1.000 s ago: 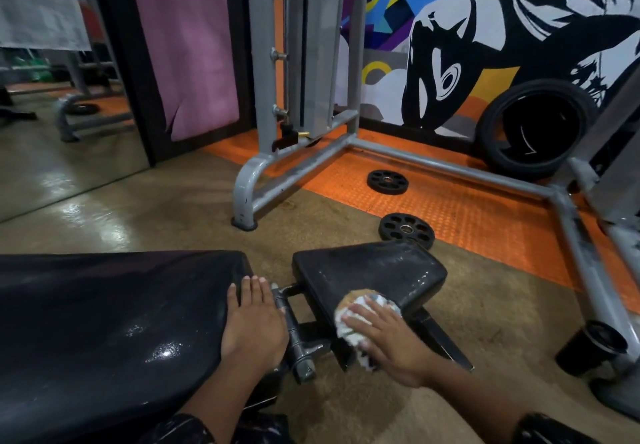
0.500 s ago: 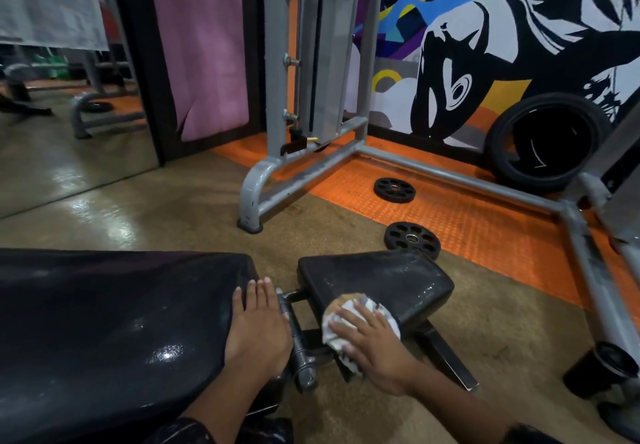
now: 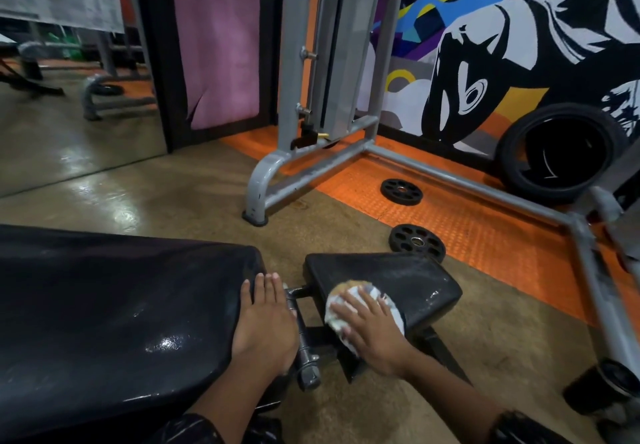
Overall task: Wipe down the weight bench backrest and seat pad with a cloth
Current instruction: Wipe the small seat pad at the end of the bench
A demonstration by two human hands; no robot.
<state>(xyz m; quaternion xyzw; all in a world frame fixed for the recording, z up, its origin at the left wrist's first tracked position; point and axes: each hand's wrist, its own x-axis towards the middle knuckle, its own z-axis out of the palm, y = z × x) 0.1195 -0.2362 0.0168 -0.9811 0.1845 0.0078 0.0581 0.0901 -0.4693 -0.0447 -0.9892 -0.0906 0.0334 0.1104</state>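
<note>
The black backrest (image 3: 114, 312) fills the lower left, glossy and wet-looking. The smaller black seat pad (image 3: 401, 280) lies to its right, across a metal hinge bar (image 3: 304, 343). My left hand (image 3: 265, 325) rests flat on the backrest's right end, fingers straight and together. My right hand (image 3: 372, 329) presses a white and tan cloth (image 3: 349, 293) onto the near left part of the seat pad, fingers spread over it. Most of the cloth is hidden under that hand.
Two black weight plates (image 3: 417, 241) (image 3: 401, 191) lie on the floor beyond the seat pad. A grey machine frame (image 3: 273, 187) stands behind on orange matting, a tyre (image 3: 561, 152) leans on the mural wall, and another frame leg (image 3: 602, 308) runs along the right.
My right hand with the cloth has slid a little to the left along the seat pad's near edge. My left hand has stayed on the backrest.
</note>
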